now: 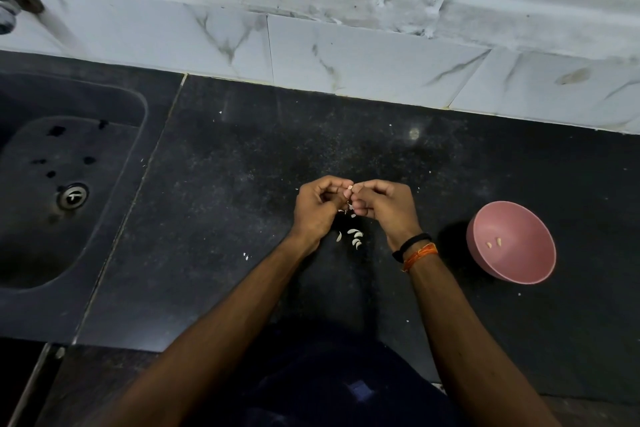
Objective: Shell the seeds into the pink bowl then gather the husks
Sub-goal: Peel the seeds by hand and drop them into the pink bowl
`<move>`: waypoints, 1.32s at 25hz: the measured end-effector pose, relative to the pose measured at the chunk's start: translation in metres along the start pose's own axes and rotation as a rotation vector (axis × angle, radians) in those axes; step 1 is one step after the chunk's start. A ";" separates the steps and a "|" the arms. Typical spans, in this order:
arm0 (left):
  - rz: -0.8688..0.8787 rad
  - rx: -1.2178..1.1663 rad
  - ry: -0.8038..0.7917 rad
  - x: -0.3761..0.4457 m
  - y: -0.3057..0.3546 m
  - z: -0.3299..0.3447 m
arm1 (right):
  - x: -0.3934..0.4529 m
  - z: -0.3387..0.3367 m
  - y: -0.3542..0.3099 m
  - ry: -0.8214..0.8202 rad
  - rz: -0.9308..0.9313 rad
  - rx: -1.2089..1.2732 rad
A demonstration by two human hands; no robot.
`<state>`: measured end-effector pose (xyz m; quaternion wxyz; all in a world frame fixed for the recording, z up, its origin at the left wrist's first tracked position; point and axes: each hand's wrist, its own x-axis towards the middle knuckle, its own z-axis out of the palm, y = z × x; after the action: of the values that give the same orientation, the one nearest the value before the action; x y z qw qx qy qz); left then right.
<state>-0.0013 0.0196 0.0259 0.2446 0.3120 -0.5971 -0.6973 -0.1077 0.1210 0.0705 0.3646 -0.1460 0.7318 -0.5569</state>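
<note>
Lying across the frame's middle, a dark table point(242, 184), with a sink point(52, 184) at left and the pink bowl point(510, 242) sitting at right, holding two kernels point(493, 243). Meeting at centre, left hand point(317, 210) and right hand point(382, 206), each grip pinching one seed point(349, 188). Lying just below, pale husks point(353, 236).

The counter point(346, 149) is black with fine pale speckles; the bowl point(540, 253) is pink; the wall tiles point(363, 55) are white, veined grey; the wristbands point(417, 251) are black and orange.
</note>
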 end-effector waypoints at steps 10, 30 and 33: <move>0.030 0.142 0.000 -0.001 0.003 0.000 | -0.001 0.004 -0.004 0.094 -0.126 -0.242; -0.152 -0.368 0.044 -0.002 0.001 -0.003 | 0.006 -0.003 0.009 0.130 0.027 -0.214; -0.167 -0.371 0.025 -0.003 0.002 -0.002 | 0.007 -0.006 0.010 0.132 -0.075 -0.345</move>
<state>0.0019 0.0203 0.0280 0.2466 0.3186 -0.4273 -0.8094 -0.1148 0.1243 0.0595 0.2641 -0.1967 0.8330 -0.4447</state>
